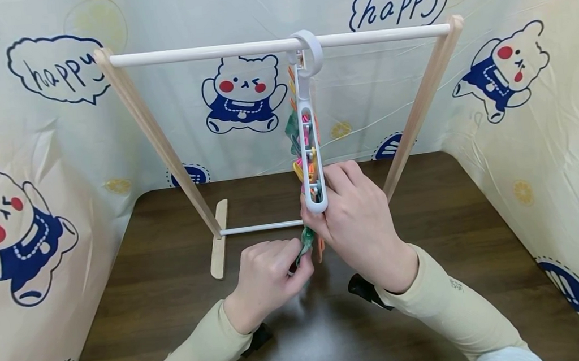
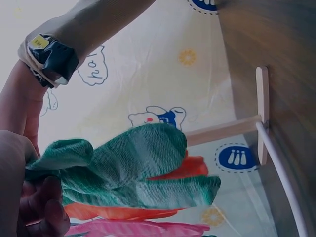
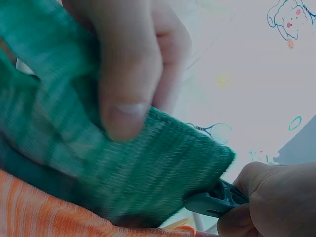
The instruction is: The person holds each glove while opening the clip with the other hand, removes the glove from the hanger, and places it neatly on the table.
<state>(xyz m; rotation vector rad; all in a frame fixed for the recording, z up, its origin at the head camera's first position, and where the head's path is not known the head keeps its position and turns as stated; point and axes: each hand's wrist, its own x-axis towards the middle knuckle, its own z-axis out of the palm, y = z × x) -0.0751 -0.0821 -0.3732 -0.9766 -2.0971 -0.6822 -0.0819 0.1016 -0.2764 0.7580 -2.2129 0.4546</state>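
Note:
A green striped knit piece that looks like a glove (image 2: 143,153) hangs with its rounded lobes downward. Its upper edge is pinched between the thumb and fingers of my left hand (image 1: 271,275). My right hand (image 1: 361,220), at the lower end of the white hanger (image 1: 312,161), pinches a dark green clip (image 3: 212,201). In the right wrist view this clip sits at the corner of the green knit's edge. Orange knit (image 3: 54,207) hangs close beside it, and pink fabric (image 2: 143,228) shows behind in the left wrist view.
The hanger's hook (image 1: 314,54) loops over a white rod (image 1: 198,53) on a wooden stand (image 1: 158,140). A lower white bar (image 1: 262,227) and a wooden foot (image 1: 217,260) stand near my left hand. Printed curtains surround the brown table (image 1: 151,304).

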